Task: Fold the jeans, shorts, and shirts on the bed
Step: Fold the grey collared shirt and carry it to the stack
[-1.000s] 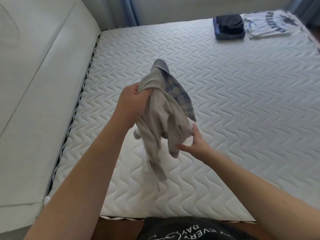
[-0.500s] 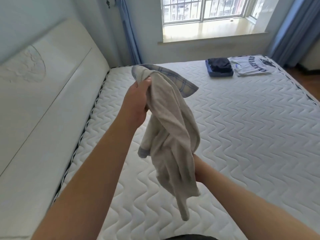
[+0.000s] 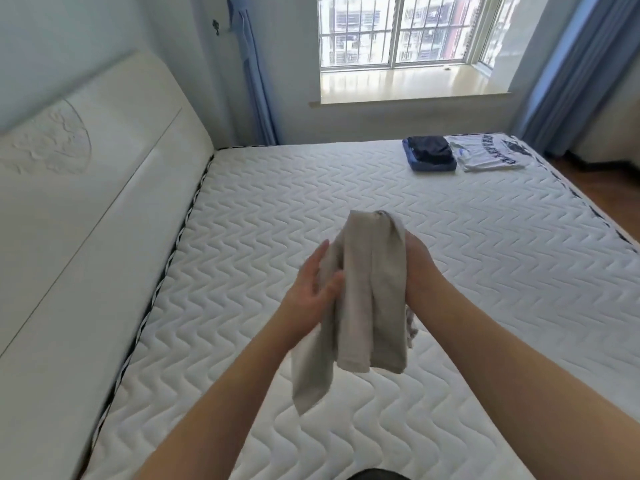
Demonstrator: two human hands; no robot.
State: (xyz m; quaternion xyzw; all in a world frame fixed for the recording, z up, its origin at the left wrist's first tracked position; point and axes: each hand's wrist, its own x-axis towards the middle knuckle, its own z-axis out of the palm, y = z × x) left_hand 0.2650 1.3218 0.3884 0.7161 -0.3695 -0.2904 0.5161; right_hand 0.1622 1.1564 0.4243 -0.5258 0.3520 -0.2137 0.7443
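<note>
**Inspector:** Where is the garment in hand sitting?

**Assistant:** The beige shirt is hanging bunched in the air above the near middle of the bed, not touching the mattress. The left hand is lying against its left side with fingers straight and spread, touching rather than clasping. The right hand is pressing in from the right; its fingers are hidden behind the cloth, so I cannot tell whether that grip is pinching.

**Inspector:** Progress on the whole job?

**Assistant:** At the far right corner, a dark folded pile is lying just beside a white printed shirt, both appearing folded. In my judgement the task is running late in its course: the beige shirt is awaiting spreading and folding, and no other loose garment is showing.
</note>
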